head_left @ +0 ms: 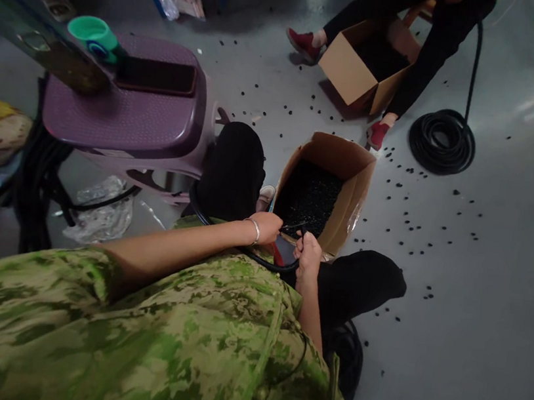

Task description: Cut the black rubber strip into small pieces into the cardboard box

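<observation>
My left hand, with a silver bangle at the wrist, is closed around what look like scissors; their thin metal blades point right and the handles are hidden in my fist. My right hand grips a black rubber hose close to its end, beside the blades. The hose loops back over my lap to the left. Just beyond both hands, an open cardboard box stands between my knees, holding a mass of small black pieces. Something red shows beneath my left hand.
A purple stool on the left bears a dark phone and a green cup. Opposite sits another person beside a second box. A hose coil and scattered black bits lie on the floor; more hose hangs left.
</observation>
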The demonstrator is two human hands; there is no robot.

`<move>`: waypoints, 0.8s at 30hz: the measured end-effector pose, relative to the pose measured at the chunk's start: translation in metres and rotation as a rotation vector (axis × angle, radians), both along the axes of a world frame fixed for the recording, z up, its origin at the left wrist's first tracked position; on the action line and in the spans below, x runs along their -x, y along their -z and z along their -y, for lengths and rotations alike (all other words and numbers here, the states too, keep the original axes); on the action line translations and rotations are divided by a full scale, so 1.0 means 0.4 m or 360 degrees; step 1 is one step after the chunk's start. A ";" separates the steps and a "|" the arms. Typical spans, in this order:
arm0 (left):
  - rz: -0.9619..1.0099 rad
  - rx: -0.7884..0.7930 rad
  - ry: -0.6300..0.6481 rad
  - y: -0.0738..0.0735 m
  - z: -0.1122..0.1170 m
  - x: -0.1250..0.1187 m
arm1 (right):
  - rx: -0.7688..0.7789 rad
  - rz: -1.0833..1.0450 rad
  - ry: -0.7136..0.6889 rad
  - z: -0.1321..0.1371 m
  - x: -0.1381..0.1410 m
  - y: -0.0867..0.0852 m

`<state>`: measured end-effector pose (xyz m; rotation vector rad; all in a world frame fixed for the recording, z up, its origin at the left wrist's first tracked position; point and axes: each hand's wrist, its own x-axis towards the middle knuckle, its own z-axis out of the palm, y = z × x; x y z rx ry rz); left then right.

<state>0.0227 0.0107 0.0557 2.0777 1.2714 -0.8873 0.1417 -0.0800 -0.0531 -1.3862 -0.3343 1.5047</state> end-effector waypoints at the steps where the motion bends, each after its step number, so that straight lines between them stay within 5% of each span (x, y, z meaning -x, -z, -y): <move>1: -0.0004 0.0002 0.0001 0.001 0.000 0.000 | 0.0000 -0.0010 0.0006 0.000 0.001 0.000; 24: -0.0010 -0.0027 0.0049 0.012 0.013 -0.002 | -0.0025 -0.0120 -0.0028 0.009 0.008 0.001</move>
